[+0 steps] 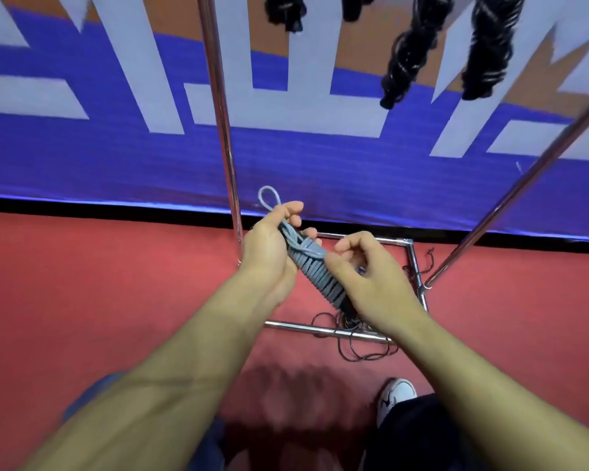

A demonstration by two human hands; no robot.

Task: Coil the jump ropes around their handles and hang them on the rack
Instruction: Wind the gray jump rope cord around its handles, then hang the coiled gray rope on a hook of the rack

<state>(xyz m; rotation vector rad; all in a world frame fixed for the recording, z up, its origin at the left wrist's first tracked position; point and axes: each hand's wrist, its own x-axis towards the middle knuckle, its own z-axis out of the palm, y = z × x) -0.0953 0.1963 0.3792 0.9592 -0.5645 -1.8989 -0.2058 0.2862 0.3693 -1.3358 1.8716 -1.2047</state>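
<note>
Grey jump rope (315, 270): sat at the centre of the frame, wound in tight turns around its handles, the bundle slanting from upper left to lower right between both hands.
Loop (269, 197): a small grey loop of the same rope stuck up above the left hand, in front of the blue wall.
Left hand (269, 248): held the upper end of the bundle, fingers (291, 207) curled round it from behind, thumb side toward the camera.
Right hand (371, 273): gripped the lower part of the bundle, fingers bent inward, the thumb lying along the grey turns.
Rack (223, 130): shiny metal poles rose at centre left and slanted in from the right edge; its square base frame lay on the red floor (82, 283) behind the hands.
Black jump ropes (408, 59): coiled bundles hung at the top of the frame, right of centre.
Loose black rope (364, 351): lay tangled over the base frame, lower right of the hands.
Shoe (395, 397): white, at lower right.
</note>
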